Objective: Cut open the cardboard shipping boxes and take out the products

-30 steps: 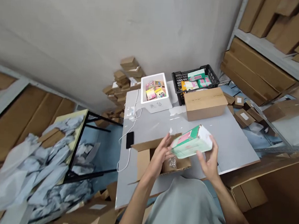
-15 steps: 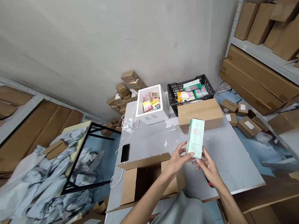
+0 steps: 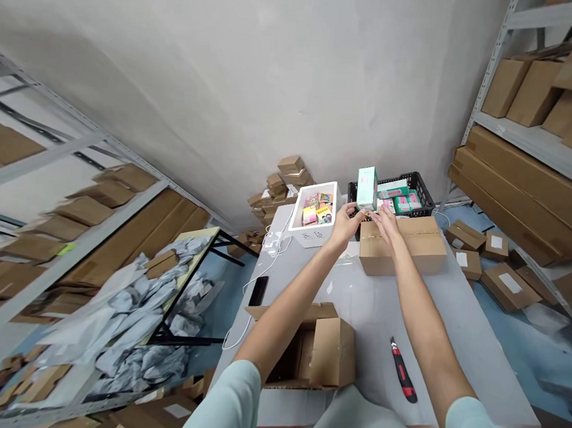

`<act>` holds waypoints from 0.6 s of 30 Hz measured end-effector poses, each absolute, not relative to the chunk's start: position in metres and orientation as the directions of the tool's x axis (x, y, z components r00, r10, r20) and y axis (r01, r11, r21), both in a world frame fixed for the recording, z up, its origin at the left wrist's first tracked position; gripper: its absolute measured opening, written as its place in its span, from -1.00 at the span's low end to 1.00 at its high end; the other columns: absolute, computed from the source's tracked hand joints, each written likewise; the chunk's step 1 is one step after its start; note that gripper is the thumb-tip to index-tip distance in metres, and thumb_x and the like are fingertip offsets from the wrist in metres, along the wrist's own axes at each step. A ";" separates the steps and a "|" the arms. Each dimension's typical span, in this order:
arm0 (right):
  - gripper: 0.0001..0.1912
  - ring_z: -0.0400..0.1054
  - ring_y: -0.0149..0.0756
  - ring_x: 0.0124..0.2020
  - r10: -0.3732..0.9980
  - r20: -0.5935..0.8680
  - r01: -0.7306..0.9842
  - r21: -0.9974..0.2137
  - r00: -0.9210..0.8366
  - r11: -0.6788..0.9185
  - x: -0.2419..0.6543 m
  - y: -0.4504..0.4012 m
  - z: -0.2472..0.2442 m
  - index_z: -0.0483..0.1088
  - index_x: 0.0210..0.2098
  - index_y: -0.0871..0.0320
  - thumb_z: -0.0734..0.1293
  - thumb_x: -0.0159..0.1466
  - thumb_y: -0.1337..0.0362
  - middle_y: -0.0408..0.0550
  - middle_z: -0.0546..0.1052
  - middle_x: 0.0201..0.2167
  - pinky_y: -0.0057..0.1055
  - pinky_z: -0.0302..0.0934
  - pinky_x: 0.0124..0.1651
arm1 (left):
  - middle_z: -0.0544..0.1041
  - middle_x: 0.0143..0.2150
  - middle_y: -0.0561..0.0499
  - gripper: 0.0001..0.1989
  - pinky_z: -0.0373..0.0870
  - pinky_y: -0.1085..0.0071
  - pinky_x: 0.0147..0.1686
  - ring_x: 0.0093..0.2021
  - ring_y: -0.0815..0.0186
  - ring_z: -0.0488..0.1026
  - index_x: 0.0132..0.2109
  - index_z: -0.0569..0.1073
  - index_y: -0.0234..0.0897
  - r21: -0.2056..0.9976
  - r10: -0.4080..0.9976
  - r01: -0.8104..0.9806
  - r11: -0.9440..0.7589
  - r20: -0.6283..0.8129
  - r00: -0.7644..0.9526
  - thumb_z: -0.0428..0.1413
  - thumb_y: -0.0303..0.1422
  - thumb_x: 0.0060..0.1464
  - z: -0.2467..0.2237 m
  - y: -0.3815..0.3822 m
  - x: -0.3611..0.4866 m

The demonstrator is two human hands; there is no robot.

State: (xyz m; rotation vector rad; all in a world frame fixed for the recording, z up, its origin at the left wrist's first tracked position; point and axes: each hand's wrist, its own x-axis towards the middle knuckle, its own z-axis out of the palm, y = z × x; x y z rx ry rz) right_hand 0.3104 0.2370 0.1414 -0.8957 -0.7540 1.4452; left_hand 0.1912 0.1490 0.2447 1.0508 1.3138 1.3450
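Note:
Both arms are stretched forward over the table. A mint-green and white box [image 3: 366, 189] stands upright between my hands, in front of the black crate [image 3: 424, 194]. My left hand [image 3: 346, 221] has its fingers closed on the box's lower left part. At its lower right, my right hand [image 3: 385, 222] touches the box with its fingertips, the fingers fairly straight. Similar green and pink packs [image 3: 404, 201] lie in the crate. A closed cardboard box [image 3: 402, 245] sits just below my right hand. The white foam box [image 3: 312, 238] with small colourful packs is to the left.
An open cardboard box [image 3: 339, 354] stands at the table's near edge. A red and black utility knife [image 3: 404, 369] lies right of it. A black phone [image 3: 258, 291] and white cable are at the left edge. Shelves with cartons flank both sides.
My hands have moved forward, away from my body, with the green box, from above the table's middle to the crate. The view has shifted, and the knife now shows in full.

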 end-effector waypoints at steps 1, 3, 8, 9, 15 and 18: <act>-0.47 0.64 -0.02 0.30 0.992 -0.125 -0.484 -0.868 0.000 -0.109 0.311 0.242 0.137 0.53 0.32 0.06 0.53 0.41 0.09 0.15 0.70 0.24 0.02 0.51 0.43 | 0.65 0.21 -0.26 -0.56 0.55 0.08 0.38 0.15 0.08 0.71 0.19 0.58 -0.29 0.999 0.987 -0.032 -0.005 0.000 -0.163 0.48 -0.32 0.25 0.244 0.133 0.189; -0.60 0.67 -0.01 0.25 0.985 -0.172 -0.460 -0.872 -0.033 -0.168 0.316 0.228 0.116 0.59 0.16 0.11 0.55 0.39 0.11 0.20 0.72 0.18 0.02 0.49 0.45 | 0.67 0.08 -0.17 -0.61 0.58 0.10 0.31 0.11 0.09 0.71 0.18 0.61 -0.25 0.989 0.989 0.083 -0.123 0.129 -0.067 0.42 -0.20 0.32 0.233 0.082 0.176; -0.54 0.74 0.06 0.10 0.946 -0.304 -0.375 -0.868 -0.115 -0.324 0.336 0.095 0.019 0.66 -0.02 0.08 0.66 0.24 -0.06 0.21 0.77 0.13 0.15 0.50 0.41 | 0.68 -0.14 -0.06 -0.51 0.62 0.09 0.25 0.09 0.02 0.73 0.21 0.61 -0.08 0.950 0.940 0.313 -0.003 0.110 -0.323 0.31 0.11 0.36 0.178 -0.091 0.085; -0.46 0.75 0.09 0.07 0.931 -0.340 -0.352 -0.862 -0.137 -0.366 0.338 0.061 -0.002 0.67 0.00 0.08 0.68 0.18 -0.12 0.21 0.78 0.11 0.18 0.51 0.39 | 0.70 -0.12 -0.08 -0.47 0.62 0.02 0.26 0.05 -0.01 0.73 0.20 0.60 -0.09 0.933 0.891 0.349 0.091 0.080 -0.447 0.33 0.14 0.31 0.165 -0.121 0.058; -0.23 0.72 0.16 0.16 0.799 -0.569 -0.160 -0.786 -0.194 -0.598 0.333 -0.094 -0.077 0.69 0.04 0.03 0.64 0.09 -0.38 0.21 0.76 0.15 0.18 0.57 0.32 | 0.70 -0.10 -0.14 -0.46 0.47 -0.14 0.44 0.20 -0.12 0.68 0.10 0.50 -0.19 0.897 0.447 0.092 0.432 -0.125 -0.886 0.40 -0.02 0.09 0.103 -0.225 -0.061; -0.17 0.65 0.15 0.28 0.764 -0.591 -0.065 -0.778 -0.260 -0.624 0.323 -0.132 -0.076 0.65 0.20 -0.02 0.55 0.19 -0.45 0.18 0.67 0.31 0.14 0.59 0.32 | 0.67 0.22 -0.29 -0.58 0.29 -0.06 0.57 0.44 -0.09 0.50 0.06 0.53 -0.21 0.864 0.390 -0.100 0.494 -0.323 -0.863 0.37 -0.12 0.16 0.078 -0.234 -0.078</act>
